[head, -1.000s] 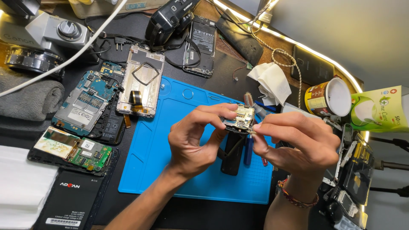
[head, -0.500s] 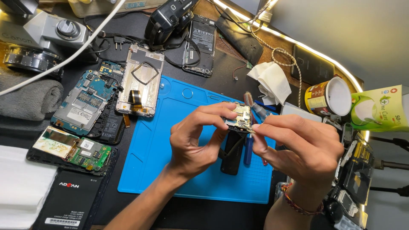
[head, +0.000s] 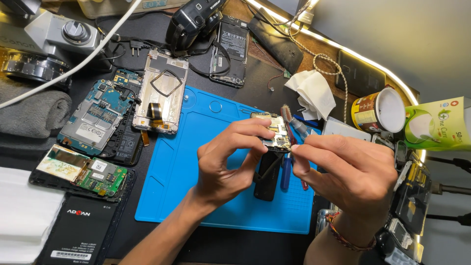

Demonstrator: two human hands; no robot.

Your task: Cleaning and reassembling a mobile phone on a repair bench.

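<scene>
Here, a small circuit board [head: 274, 132] is pinched by the left hand [head: 230, 157] above the blue mat [head: 196, 162], while its edge is gripped by the right hand [head: 348, 172]; a black phone part [head: 267, 179] lies beneath.

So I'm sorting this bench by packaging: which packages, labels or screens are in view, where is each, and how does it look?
Green and white carton, far right, lying on its side.
Brown and yellow can, beside the carton, white lid facing the camera.
Black battery, bottom left, flat, with a white label.
Small circuit board, held between the left hand and right hand.
</scene>
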